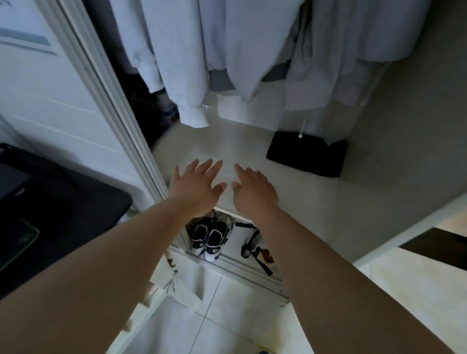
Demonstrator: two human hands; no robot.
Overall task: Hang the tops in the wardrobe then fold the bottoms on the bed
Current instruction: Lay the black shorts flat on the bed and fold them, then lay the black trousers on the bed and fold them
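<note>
A: In the head view, what do the hands hold?

B: Nothing. The left hand and right hand reach side by side, fingers spread and relaxed, over the white shelf inside the wardrobe.

A: And the clothes?

B: Pale tops hang above. A dark folded garment lies on the shelf, to the right of the hands and apart from them.

A: Advice?

B: If that garment is a bottom, I'd take it in both hands by its edges, clear of the hanging sleeves, and carry it to the bed.
</note>
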